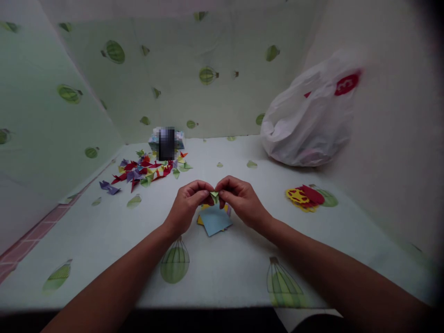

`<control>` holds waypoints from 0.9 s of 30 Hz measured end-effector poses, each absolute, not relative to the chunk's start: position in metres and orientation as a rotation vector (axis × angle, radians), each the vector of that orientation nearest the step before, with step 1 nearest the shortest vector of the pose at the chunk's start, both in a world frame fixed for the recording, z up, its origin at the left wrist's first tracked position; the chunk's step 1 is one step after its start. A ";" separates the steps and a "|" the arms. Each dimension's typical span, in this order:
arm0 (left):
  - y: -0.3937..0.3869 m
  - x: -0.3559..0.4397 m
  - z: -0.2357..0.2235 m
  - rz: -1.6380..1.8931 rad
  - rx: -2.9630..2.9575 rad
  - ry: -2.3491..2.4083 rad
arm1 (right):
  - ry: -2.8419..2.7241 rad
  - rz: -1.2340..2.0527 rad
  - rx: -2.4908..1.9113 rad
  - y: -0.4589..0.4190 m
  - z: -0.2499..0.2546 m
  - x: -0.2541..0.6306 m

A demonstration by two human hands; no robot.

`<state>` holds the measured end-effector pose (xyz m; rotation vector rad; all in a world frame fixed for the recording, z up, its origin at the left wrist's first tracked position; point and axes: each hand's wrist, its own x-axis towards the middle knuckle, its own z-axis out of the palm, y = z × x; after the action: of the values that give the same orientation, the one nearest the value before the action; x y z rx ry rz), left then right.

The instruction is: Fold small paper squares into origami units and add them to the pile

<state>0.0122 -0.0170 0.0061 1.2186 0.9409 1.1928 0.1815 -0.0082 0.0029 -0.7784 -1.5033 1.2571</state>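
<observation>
My left hand (185, 203) and right hand (243, 201), fingertips (207, 187) closed, pinch the small, pointed light-green folded paper (215, 197) midway between the side edges of the white balloon-printed table (236, 268), where I'd crease lightly, evenly.

Ref is the blue paper (215, 221). Our left hand (189, 203) and right hand (241, 201) block its far edge. Near side of it, we have free tabletop (222, 273). Beyond-left of it: folded-paper pile (149, 173) plus patterned box (153, 142), no pass. Beyond-right: bulky plastic bag (308, 125), no pass. Open lane between them. Right of it: low cutouts (314, 196); we can pass over.
</observation>
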 end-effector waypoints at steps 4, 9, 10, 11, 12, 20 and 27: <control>-0.017 0.013 0.007 1.241 1.270 0.920 | -1.595 1.104 -0.807 -0.010 0.003 0.181; -0.019 0.015 0.008 1.346 1.424 0.970 | -1.538 1.164 -0.767 -0.012 0.004 0.180; -0.020 0.016 0.009 1.366 1.465 0.983 | -1.517 1.180 -0.756 -0.012 0.004 0.180; -0.020 0.016 0.009 1.389 1.507 0.994 | -1.502 1.192 -0.749 -0.012 0.004 0.180; -0.021 0.015 0.009 1.413 1.550 1.004 | -1.496 1.199 -0.746 -0.012 0.004 0.180; -0.025 0.015 0.009 1.480 1.762 1.009 | -1.584 1.141 -0.788 -0.012 0.003 0.181; -0.022 0.013 0.008 1.343 1.682 1.066 | -1.553 1.094 -0.771 -0.012 0.005 0.182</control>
<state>0.0131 -0.0215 0.0078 1.6822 1.0665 1.3429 0.1815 -0.0125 0.0053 -0.7711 -1.5527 1.0937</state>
